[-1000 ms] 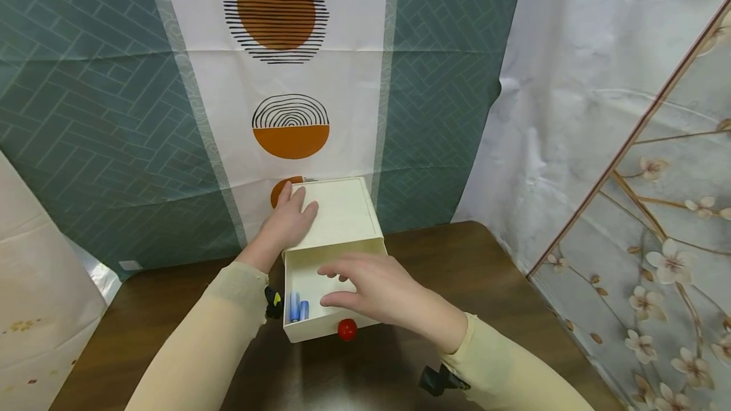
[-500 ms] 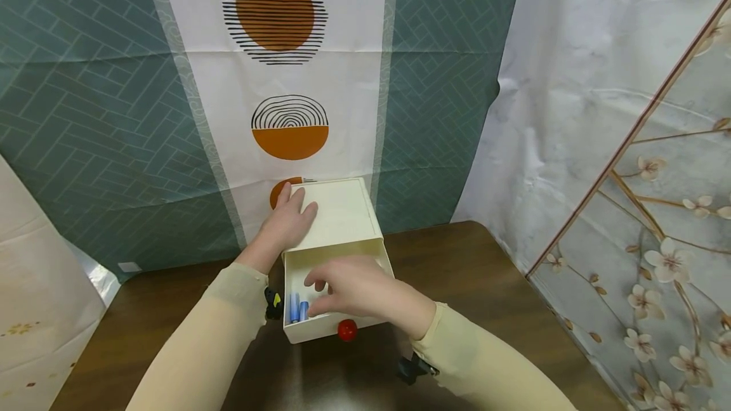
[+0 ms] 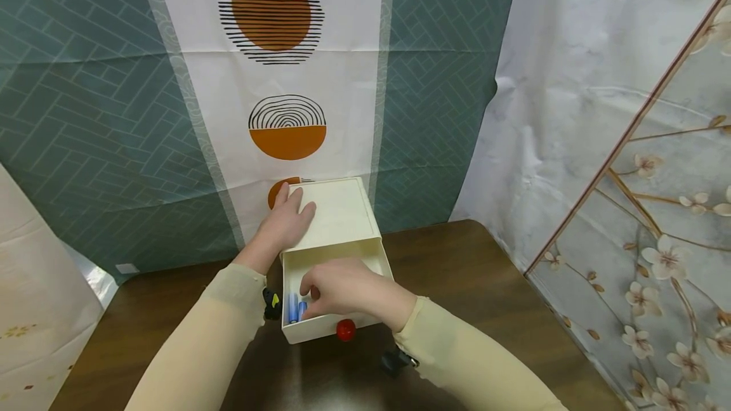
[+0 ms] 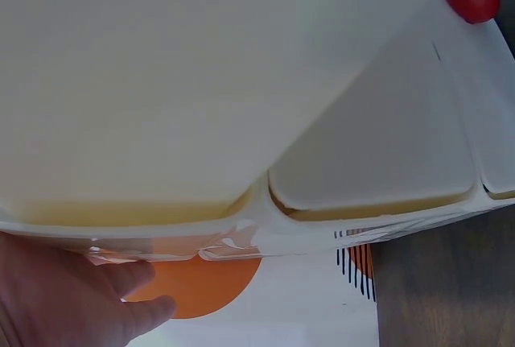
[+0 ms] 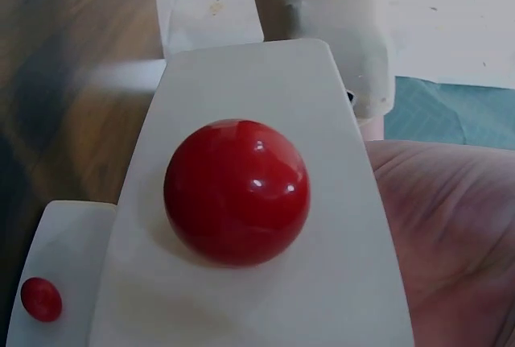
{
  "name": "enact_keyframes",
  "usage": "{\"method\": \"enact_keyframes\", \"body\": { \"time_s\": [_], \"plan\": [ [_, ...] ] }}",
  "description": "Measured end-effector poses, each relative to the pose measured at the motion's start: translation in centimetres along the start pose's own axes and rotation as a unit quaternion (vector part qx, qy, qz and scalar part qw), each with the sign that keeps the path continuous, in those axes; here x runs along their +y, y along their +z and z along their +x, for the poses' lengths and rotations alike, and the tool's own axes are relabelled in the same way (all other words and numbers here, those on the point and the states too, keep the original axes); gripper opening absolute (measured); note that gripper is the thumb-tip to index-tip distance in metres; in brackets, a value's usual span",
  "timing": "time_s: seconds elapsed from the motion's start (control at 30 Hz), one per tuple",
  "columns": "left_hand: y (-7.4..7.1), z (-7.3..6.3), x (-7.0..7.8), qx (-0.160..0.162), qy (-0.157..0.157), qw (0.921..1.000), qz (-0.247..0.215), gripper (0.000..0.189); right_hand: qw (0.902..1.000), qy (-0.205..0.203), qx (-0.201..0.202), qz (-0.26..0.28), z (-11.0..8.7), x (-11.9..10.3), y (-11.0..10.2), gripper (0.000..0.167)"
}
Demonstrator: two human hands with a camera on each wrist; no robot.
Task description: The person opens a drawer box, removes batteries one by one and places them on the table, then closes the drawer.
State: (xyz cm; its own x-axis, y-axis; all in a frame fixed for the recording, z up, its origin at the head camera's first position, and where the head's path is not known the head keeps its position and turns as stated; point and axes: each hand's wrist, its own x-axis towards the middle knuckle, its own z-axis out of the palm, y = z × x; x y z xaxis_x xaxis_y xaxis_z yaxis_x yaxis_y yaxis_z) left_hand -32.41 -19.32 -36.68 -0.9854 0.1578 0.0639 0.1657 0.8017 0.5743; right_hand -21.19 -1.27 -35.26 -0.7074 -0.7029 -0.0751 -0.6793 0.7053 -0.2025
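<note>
Head view: your left hand [image 3: 288, 221] rests, fingers apart, on the left edge of the cabinet [image 3: 338, 211], near the table's [image 3: 440, 271] back edge. Two blue cylinders [image 3: 293, 309] lie in the open drawer's [image 3: 311, 333] front left corner. Your right hand [image 3: 345, 287] bends over them; grip cannot be determined.

Left wrist view: your left fingers [image 4: 149, 315] are spread.

Right wrist view: red knob [image 5: 237, 194] on drawer front; right fingers hidden.

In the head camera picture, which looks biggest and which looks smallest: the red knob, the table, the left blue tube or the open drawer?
1. Table
2. Open drawer
3. Red knob and left blue tube: too close to rank. The tube looks longer, the knob wider.
</note>
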Motion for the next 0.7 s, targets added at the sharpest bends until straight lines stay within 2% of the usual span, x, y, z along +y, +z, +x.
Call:
{"method": "enact_keyframes", "body": {
  "time_s": [0.37,0.7],
  "plan": [
    [0.0,-0.1,0.0,0.003,0.003,1.0,-0.002,0.075,0.999,0.006,-0.029,-0.032,1.0,-0.7,0.2,0.027],
    [0.0,0.0,-0.1,0.002,0.003,1.0,-0.002,0.075,0.9988,0.0,-0.028,-0.04,1.5,-0.9,0.4,0.025]
  ]
}}
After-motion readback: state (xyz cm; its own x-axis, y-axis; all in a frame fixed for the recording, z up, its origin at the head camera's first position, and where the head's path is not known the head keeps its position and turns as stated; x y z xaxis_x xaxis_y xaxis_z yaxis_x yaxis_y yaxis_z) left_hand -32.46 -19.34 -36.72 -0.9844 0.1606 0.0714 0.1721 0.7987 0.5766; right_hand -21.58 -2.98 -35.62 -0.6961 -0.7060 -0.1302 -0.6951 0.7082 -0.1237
